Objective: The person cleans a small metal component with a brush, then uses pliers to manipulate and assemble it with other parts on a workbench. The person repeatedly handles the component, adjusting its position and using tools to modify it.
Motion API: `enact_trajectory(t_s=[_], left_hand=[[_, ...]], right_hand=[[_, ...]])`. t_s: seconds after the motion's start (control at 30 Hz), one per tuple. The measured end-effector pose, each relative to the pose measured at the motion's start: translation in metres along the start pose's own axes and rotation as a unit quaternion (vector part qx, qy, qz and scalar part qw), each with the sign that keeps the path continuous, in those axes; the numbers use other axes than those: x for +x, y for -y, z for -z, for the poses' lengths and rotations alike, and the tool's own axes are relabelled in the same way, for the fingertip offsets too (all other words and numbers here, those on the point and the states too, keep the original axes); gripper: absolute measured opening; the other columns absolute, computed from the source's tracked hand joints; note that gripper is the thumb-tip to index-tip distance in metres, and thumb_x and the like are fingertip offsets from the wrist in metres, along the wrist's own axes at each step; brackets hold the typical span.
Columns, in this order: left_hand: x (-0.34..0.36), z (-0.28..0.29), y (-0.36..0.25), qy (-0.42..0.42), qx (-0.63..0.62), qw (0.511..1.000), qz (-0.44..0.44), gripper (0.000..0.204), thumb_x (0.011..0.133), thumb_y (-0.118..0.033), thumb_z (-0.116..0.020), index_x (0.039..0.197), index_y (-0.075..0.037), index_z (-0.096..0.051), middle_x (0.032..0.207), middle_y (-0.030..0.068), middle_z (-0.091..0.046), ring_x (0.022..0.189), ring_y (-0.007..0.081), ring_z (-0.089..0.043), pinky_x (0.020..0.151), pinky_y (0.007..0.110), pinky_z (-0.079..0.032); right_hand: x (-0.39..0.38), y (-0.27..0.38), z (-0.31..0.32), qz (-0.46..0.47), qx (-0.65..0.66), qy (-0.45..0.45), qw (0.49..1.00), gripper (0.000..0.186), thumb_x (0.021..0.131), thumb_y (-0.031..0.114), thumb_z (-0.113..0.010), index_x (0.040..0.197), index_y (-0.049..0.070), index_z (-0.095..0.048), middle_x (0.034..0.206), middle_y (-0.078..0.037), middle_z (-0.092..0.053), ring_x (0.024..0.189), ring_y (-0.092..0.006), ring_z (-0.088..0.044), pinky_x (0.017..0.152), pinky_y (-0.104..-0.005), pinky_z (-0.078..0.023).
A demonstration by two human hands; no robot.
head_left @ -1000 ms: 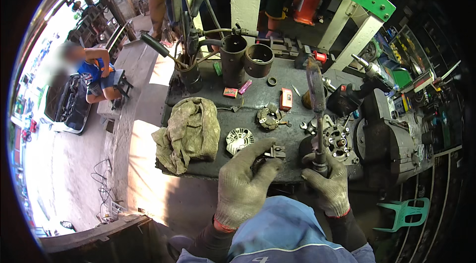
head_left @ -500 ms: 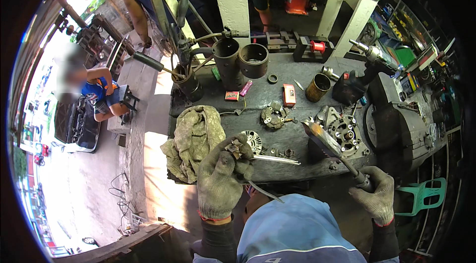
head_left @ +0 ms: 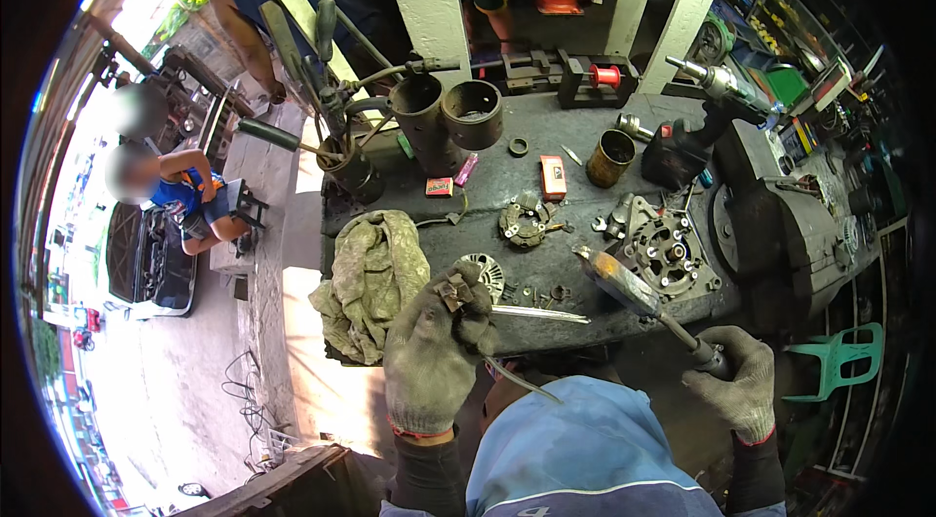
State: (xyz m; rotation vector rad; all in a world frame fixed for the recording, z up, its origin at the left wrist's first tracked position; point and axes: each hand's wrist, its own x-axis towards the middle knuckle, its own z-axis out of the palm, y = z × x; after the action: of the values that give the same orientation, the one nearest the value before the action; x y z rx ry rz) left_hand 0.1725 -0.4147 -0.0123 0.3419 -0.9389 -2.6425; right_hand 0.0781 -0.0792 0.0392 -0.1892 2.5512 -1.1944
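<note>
My left hand (head_left: 429, 361), in a grey work glove, is closed around a small brownish metal part (head_left: 451, 293) pinched at the fingertips. Thin silvery solder sticks (head_left: 541, 313) jut rightward from the same hand, and a grey strip (head_left: 526, 381) hangs below it. My gloved right hand (head_left: 736, 381) grips the handle of a large soldering iron (head_left: 624, 285), whose worn copper-coloured tip points up and left over the workbench. The tip is apart from the part in my left hand. Beyond the iron lies an alternator housing (head_left: 671, 252) with studs.
A crumpled cloth (head_left: 375, 273) lies beside my left hand. Farther off are a round alternator part (head_left: 526, 222), a matchbox (head_left: 440, 187), a red-white box (head_left: 553, 178), a rusty can (head_left: 610, 158) and metal cylinders (head_left: 473, 114). A green plastic chair (head_left: 837, 361) stands right. People are beyond.
The bench has shifted slightly leftward in view. The soldering iron's tip has moved a little left and down. Both hands keep their hold.
</note>
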Motion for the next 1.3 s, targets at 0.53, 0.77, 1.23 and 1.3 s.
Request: enact_trajectory(t_s=[0.53,0.77,1.23,1.3], left_hand=[[0.006,0.000,-0.003,-0.055,0.034,0.997,-0.032,0.046,0.109,-0.033,-0.070,0.137,0.002,-0.066,0.114,0.0069,-0.068,0.083,0.0102,-0.054,0.070,0.031,-0.044],[0.007,0.007,-0.002,-0.049,0.006,0.999,-0.021,0.049,0.108,-0.033,-0.071,0.141,0.004,-0.064,0.115,0.0079,-0.069,0.084,0.0101,-0.056,0.071,0.029,-0.047],[0.007,0.007,-0.004,-0.025,0.056,0.997,-0.048,0.054,0.108,-0.034,-0.071,0.144,0.006,-0.062,0.118,0.0095,-0.069,0.086,0.0105,-0.056,0.072,0.029,-0.047],[0.008,0.008,-0.004,-0.017,0.056,0.997,-0.049,0.055,0.108,-0.035,-0.071,0.144,0.006,-0.062,0.118,0.0094,-0.069,0.087,0.0106,-0.056,0.072,0.030,-0.046]], right_hand=[[-0.004,-0.005,0.051,0.094,-0.204,-0.016,0.974,0.046,0.061,0.016,-0.089,0.104,0.004,-0.082,0.093,-0.015,-0.081,0.083,-0.0274,-0.080,0.077,-0.0371,-0.063],[-0.005,-0.001,0.046,0.108,-0.203,-0.012,0.973,0.042,0.063,0.015,-0.088,0.103,0.004,-0.082,0.093,-0.014,-0.081,0.084,-0.0267,-0.080,0.078,-0.0364,-0.063],[-0.002,-0.005,0.042,0.119,-0.178,-0.011,0.977,0.040,0.064,0.014,-0.090,0.101,0.004,-0.082,0.089,-0.013,-0.080,0.080,-0.0240,-0.079,0.075,-0.0351,-0.062],[-0.002,-0.006,0.041,0.115,-0.179,-0.015,0.977,0.039,0.064,0.014,-0.090,0.101,0.004,-0.082,0.089,-0.012,-0.080,0.079,-0.0238,-0.079,0.075,-0.0349,-0.062]])
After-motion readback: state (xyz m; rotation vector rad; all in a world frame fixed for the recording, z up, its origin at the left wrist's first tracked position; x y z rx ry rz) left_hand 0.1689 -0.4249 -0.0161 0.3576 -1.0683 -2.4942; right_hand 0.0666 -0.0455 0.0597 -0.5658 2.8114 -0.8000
